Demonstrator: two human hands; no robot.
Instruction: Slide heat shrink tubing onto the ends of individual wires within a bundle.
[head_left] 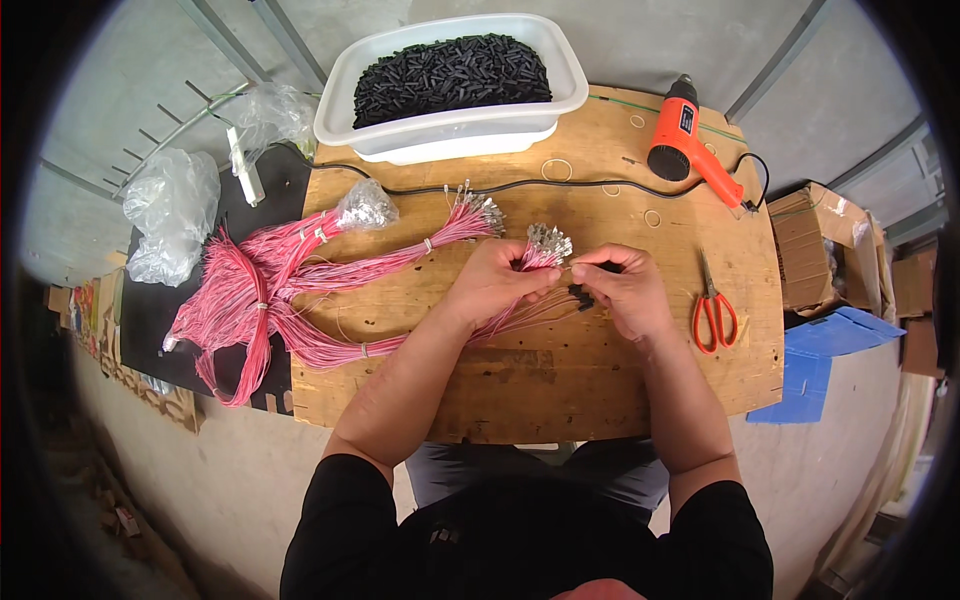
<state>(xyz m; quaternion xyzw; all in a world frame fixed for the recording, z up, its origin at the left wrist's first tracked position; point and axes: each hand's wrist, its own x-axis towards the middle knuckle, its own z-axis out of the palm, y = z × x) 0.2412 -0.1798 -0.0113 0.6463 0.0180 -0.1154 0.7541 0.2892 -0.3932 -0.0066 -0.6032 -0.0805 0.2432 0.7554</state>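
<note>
Clamps wires [541, 259] in left hand [493, 282], pinches right hand [632, 292] shut just beside bare metal ends [549, 239], on something too small to tell; shows few black tips [581, 298] below grip, heaped tub [574, 92] beyond, so seems early, mostly left.

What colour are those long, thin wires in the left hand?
The long, thin wires are mostly pink with paler strands, seen best in the head view.
</note>
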